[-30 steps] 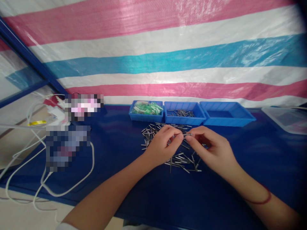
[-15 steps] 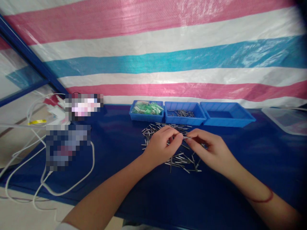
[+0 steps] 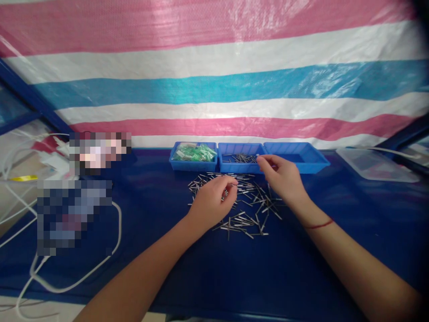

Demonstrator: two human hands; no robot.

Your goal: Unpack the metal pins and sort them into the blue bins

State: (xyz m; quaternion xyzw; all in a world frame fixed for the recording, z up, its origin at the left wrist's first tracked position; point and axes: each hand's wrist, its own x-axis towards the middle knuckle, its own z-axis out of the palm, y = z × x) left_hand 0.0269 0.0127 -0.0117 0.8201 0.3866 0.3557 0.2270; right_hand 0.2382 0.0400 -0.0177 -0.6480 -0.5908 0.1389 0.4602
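Note:
Loose thin metal pins [image 3: 239,221] lie in a scattered pile on the blue table. Above the pile is my left hand [image 3: 212,197], thumb and fingers pinched together; whatever sits between the tips is too small to make out. My right hand [image 3: 283,176] is raised at the front edge of the middle blue bin [image 3: 241,168], its thumb and index finger closed. A tiny pale bit shows at those fingertips, but I cannot tell what it is. More metal pins [image 3: 244,158] lie inside the middle bin.
A left blue bin [image 3: 194,166] holds green-tinted plastic packets [image 3: 194,152]. The right blue bin [image 3: 310,167] adjoins the middle one. A clear plastic lid or tray [image 3: 375,165] lies at far right. White cables [image 3: 117,241] loop across the left side. Striped sheeting [image 3: 214,89] hangs behind.
My hands, which met over the pile with a thin metal pin between them, are now apart. The right one has moved up and away to the middle bin; the left stays over the pile.

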